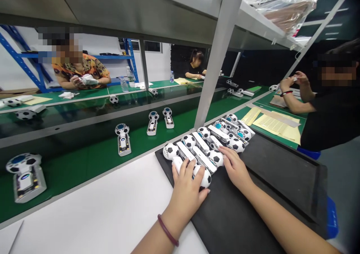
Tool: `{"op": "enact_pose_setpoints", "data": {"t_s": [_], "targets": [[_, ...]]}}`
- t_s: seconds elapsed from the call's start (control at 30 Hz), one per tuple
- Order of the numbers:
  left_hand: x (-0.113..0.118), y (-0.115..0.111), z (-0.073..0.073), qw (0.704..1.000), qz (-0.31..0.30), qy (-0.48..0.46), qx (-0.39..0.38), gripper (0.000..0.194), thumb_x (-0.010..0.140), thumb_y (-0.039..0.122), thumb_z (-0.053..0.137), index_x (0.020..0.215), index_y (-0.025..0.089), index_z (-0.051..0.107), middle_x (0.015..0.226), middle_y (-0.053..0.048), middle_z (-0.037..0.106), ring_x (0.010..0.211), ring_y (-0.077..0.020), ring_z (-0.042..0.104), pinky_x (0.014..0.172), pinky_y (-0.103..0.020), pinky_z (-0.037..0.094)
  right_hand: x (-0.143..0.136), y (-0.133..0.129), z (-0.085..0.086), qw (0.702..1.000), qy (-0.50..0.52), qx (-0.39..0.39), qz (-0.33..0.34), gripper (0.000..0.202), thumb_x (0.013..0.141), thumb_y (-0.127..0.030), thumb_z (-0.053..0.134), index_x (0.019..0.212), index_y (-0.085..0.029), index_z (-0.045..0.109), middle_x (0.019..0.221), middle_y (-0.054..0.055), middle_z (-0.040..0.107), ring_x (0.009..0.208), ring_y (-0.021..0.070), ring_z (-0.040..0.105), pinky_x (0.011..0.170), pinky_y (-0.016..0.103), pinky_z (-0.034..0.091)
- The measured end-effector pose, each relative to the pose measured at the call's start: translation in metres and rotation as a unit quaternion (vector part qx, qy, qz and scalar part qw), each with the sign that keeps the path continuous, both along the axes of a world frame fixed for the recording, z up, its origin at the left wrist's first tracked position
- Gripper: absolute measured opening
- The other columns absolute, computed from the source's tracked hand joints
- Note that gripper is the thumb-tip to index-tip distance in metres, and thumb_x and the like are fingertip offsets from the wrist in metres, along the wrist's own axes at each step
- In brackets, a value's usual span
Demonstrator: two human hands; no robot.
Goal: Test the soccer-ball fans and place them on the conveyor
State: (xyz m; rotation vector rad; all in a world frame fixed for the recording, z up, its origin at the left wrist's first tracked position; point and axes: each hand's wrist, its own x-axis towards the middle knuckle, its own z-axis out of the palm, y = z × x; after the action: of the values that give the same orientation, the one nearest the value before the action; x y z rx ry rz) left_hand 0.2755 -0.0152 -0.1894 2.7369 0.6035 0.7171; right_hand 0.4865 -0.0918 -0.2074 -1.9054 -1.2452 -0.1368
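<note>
As left hand point(186, 186) spans devices point(206, 177), right hand point(235, 167) extended, palm-down

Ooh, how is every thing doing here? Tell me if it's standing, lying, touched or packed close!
Left hand: fingers spread over the gadgets, touching
Right hand: fingers stretched out, touching a gadget
Football-patterned gadgets on the tray: packed close together
Black tray: bearing gadgets
Gadgets on the green strip: lying apart
Water bottles: standing upright
Yellow papers: lying flat
Bracelet: worn, left wrist
</note>
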Motion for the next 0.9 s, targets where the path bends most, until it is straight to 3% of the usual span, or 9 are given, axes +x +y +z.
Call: {"op": "enact_pose_setpoints", "data": {"t_s": [0.13,0.23,0.33,0.4,0.5,0.6,0.73,0.83,0.9], "targets": [[-0.006,0.001,0.006,1.0,-0.004,0.001,-0.014,0.048,0.079,0.036,0.057,0.124,0.026,0.045,0.133,-0.013,0.042,0.126,-0.0348,0.031,0.099,-0.066,0.018,0.009,0.005,-0.003,0.99,0.13,0.004,-0.06,0.044,0.081,-0.044,0.041,0.114,-0.018,0.057,0.124,0.009,0.053,0.117,0.0255,0.047,0.102,0.044,0.035],[-0.018,0.023,0.015,1.0,0.014,-0.01,0.006,0.046,0.081,0.035,0.053,0.125,0.025,0.045,0.135,-0.014,0.039,0.127,-0.0339,0.028,0.101,-0.06,0.023,0.02,0.007,-0.006,0.975,0.208,-0.045,-0.063,0.048,0.078,-0.048,0.044,0.115,-0.02,0.057,0.125,0.006,0.054,0.121,0.0271,0.044,0.105,0.044,0.032],[-0.048,0.074,0.025,0.985,0.15,-0.037,0.069,0.04,0.083,0.033,0.048,0.12,0.019,0.052,0.135,-0.017,0.037,0.129,-0.0345,0.023,0.102,-0.055,0.023,0.028,0.007,-0.013,0.977,0.204,-0.052,-0.045,0.046,0.078,-0.046,0.044,0.115,-0.023,0.057,0.128,0.004,0.051,0.125,0.0263,0.04,0.108,0.042,0.028],[-0.085,0.117,0.028,0.946,0.308,-0.021,0.098,0.037,0.081,0.031,0.049,0.114,0.015,0.057,0.135,-0.021,0.035,0.129,-0.0393,0.021,0.099,-0.059,0.023,0.029,0.006,-0.017,0.979,0.191,-0.058,-0.036,0.044,0.079,-0.046,0.042,0.115,-0.024,0.056,0.129,0.003,0.05,0.125,0.0263,0.04,0.108,0.043,0.027],[-0.16,0.177,0.028,0.851,0.519,0.019,0.076,0.042,0.079,0.034,0.049,0.115,0.012,0.054,0.139,-0.026,0.024,0.129,-0.0457,0.014,0.095,-0.066,0.017,0.021,0.005,-0.011,0.99,0.121,-0.043,-0.055,0.046,0.081,-0.046,0.04,0.118,-0.023,0.053,0.13,0.006,0.048,0.124,0.028,0.04,0.106,0.047,0.029],[-0.232,0.217,0.024,0.762,0.637,-0.008,-0.117,0.054,0.074,0.041,0.054,0.118,0.011,0.049,0.141,-0.027,0.019,0.131,-0.0459,0.008,0.098,-0.064,0.012,-0.003,0.013,0.019,0.999,-0.02,0.024,-0.036,0.043,0.083,-0.042,0.04,0.12,-0.022,0.049,0.134,0.008,0.042,0.126,0.0286,0.035,0.105,0.049,0.028],[-0.283,0.242,0.022,0.75,0.608,-0.053,-0.256,0.058,0.069,0.04,0.058,0.117,0.01,0.046,0.113,-0.024,0.054,0.104,-0.039,0.053,0.079,-0.046,0.044,-0.056,0.064,0.075,0.988,-0.104,0.045,0.101,0.037,0.086,-0.036,0.041,0.12,-0.025,0.048,0.133,0.007,0.041,0.127,0.0268,0.033,0.105,0.046,0.028],[-0.286,0.245,0.023,0.749,0.578,-0.102,-0.307,0.065,0.062,0.038,0.066,0.116,0.01,0.043,0.106,-0.02,0.059,0.091,-0.0334,0.059,0.067,-0.038,0.047,-0.103,0.128,0.103,0.974,-0.051,-0.078,0.209,0.044,0.087,-0.033,0.038,0.131,-0.025,0.038,0.135,0.006,0.039,0.127,0.0235,0.033,0.102,0.039,0.034],[-0.281,0.241,0.025,0.745,0.548,-0.137,-0.354,0.06,0.056,0.037,0.07,0.106,0.01,0.049,0.094,-0.017,0.063,0.081,-0.0317,0.061,0.062,-0.036,0.047,-0.135,0.173,0.108,0.947,-0.054,-0.189,0.253,0.053,0.087,-0.028,0.039,0.138,-0.027,0.025,0.139,0.004,0.034,0.127,0.0214,0.033,0.101,0.034,0.034]]}}
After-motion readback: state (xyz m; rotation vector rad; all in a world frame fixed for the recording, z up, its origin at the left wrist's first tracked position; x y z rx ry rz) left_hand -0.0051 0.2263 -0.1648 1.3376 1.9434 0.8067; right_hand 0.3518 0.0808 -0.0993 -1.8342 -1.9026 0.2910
